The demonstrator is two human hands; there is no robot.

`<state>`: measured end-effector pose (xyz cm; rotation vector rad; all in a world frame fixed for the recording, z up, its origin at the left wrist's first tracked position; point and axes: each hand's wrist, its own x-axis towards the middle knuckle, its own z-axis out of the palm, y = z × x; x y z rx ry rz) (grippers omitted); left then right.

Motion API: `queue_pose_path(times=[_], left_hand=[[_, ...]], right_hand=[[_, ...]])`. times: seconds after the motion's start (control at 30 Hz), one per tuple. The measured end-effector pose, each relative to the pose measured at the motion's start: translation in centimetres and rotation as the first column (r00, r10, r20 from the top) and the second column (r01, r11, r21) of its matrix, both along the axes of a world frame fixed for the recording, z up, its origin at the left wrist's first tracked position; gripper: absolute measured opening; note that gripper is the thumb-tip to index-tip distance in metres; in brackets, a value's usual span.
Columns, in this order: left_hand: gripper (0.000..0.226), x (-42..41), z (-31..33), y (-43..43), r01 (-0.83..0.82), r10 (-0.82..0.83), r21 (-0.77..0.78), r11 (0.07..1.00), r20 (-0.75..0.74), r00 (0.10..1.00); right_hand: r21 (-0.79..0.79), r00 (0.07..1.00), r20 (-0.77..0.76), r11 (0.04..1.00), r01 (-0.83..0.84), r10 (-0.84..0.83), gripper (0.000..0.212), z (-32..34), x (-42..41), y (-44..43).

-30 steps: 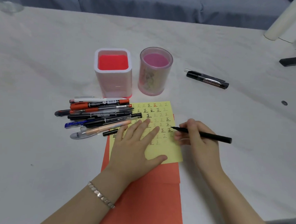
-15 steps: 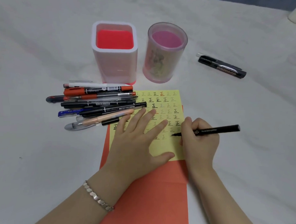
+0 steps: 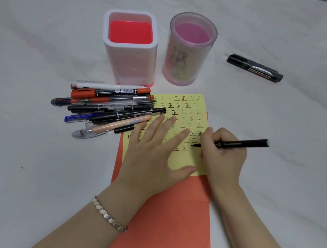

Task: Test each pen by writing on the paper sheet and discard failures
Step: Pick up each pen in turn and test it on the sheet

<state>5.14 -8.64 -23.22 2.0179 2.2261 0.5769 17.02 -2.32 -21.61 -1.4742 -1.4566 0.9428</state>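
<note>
Pinching the pen (image 3: 243, 143), right fingers (image 3: 208, 138) slid down the sheet (image 3: 184, 158); left fingers (image 3: 159, 122) stay spread.

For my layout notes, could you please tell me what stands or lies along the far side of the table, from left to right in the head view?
From the left: square white holder → round pink holder → black marker, lying alone on the cloth.

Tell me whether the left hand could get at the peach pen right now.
Probably yes. The left hand lies flat on the yellow sheet, holding nothing, fingertips close beside the peach pen, which lies uncovered at the pen pile's near edge.
</note>
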Motion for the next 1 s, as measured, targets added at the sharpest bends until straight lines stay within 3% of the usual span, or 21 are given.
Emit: queue_pose_path(times=[1.0], left_hand=[[0.072, -0.18, 0.19, 0.33, -0.002, 0.003, -0.022, 1.000, 0.023, 1.000]], right_hand=[[-0.002, 1.000, -0.017, 1.000, 0.023, -0.023, 0.035, -0.22, 0.06, 0.32]])
